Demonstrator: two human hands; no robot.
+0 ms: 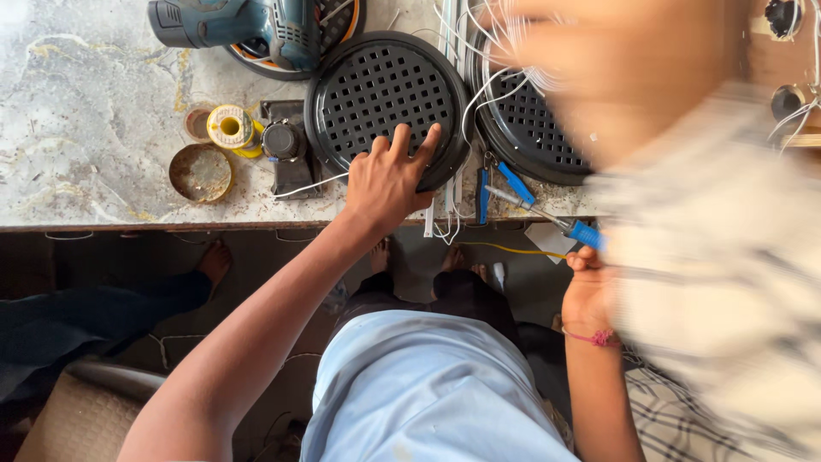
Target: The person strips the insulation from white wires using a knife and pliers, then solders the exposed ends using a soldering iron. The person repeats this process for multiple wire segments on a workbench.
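Note:
My left hand rests with spread fingers on the near rim of a black round perforated cover that lies on the marble worktop. My right hand, with a pink thread at the wrist, grips a blue-handled tool below the worktop's edge. The tool's metal tip points up and left toward the blue-handled pliers, and a yellow cable trails from it. The right hand is partly hidden by a blurred sleeve.
A second black round grille with white wires lies to the right. A blue power drill, a yellow solder spool and a round tin sit at the left. Another person's blurred arm crosses the top right; someone's leg shows at left.

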